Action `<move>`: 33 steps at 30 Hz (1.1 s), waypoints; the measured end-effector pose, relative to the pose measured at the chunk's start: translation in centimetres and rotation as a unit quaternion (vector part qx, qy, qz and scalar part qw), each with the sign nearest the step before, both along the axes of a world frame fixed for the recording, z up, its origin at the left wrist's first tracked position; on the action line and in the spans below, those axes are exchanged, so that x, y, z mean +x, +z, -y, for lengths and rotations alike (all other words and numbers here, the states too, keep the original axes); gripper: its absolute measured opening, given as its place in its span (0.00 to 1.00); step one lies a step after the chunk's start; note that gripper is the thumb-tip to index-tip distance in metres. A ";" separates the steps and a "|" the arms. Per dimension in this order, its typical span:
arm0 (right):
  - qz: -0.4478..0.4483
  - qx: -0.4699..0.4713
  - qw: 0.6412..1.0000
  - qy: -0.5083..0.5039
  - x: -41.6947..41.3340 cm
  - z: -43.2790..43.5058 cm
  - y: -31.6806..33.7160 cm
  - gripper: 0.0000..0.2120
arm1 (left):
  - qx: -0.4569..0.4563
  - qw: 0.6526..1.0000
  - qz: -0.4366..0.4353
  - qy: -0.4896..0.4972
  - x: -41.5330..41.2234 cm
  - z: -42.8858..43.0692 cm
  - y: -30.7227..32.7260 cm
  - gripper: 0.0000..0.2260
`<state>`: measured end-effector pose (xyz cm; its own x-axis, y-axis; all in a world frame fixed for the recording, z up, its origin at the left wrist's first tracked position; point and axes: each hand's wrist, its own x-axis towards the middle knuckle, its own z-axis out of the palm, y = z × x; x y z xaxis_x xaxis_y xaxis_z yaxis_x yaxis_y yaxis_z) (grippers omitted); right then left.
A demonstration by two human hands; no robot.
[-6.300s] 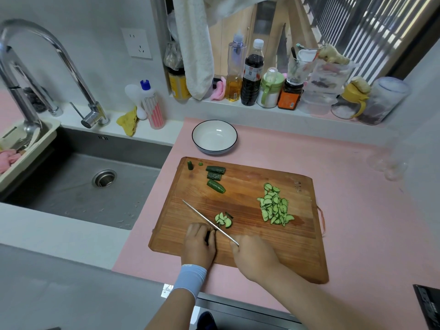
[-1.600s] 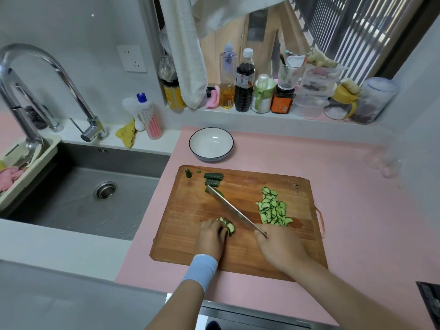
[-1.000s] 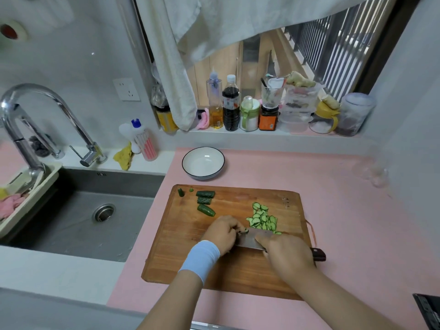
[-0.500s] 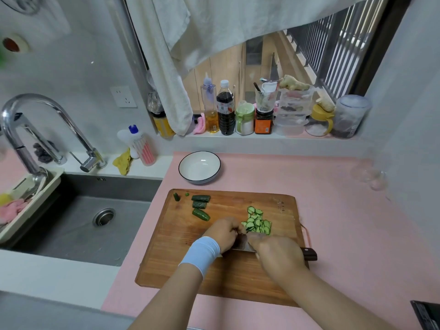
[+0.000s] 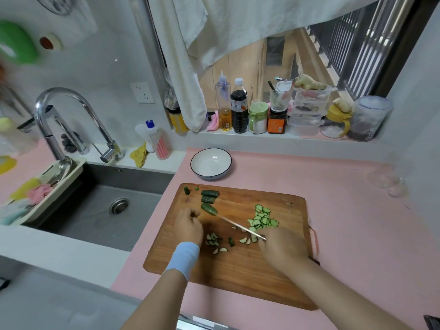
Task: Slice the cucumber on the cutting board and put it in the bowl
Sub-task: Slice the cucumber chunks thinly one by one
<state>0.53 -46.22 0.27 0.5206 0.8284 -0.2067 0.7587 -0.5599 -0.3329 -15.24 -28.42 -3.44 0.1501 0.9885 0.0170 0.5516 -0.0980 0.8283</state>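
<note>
Head view: the right hand (image 5: 283, 248) grasps a thin steel knife (image 5: 240, 226) over the rectangular wooden cutting board (image 5: 238, 272) among half-moon cucumber slices (image 5: 262, 219), while the blurred left hand (image 5: 189, 225) hovers relaxed, empty.

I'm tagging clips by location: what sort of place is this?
A home kitchen, most likely: a steel sink with a tap, sauce bottles on the window ledge, and a cutting board with cucumber slices.

Right hand (image 5: 283, 251) grips the knife (image 5: 240, 226), its blade slanting across the cutting board (image 5: 238, 277) toward three uncut cucumber pieces (image 5: 209, 198); left hand (image 5: 189, 225), blurred, holds nothing beside scattered slices (image 5: 215, 242). A larger slice pile (image 5: 262, 219) lies right; the bowl (image 5: 210, 163) stands beyond the board
</note>
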 end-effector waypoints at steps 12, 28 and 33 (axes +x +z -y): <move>-0.193 0.034 0.973 -0.126 -2.1 -1.7 -0.9 0.12 | -0.044 0.925 -0.233 -0.296 0.9 0.1 -3.7 0.16; -0.164 0.085 0.949 -0.255 -2.9 -1.5 -0.8 0.10 | 0.157 0.828 -0.255 -0.474 4.3 -1.8 -5.2 0.10; -0.164 0.087 0.944 -0.273 -2.7 -1.0 -0.8 0.12 | -0.055 0.876 -0.165 -0.449 5.9 -1.9 -4.1 0.04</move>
<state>-2.18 -45.20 -0.57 0.8118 0.4913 -0.3156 0.2130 -0.7524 -0.6233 -9.31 -26.53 -7.54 0.8472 0.4623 -0.2618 0.5045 -0.5456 0.6692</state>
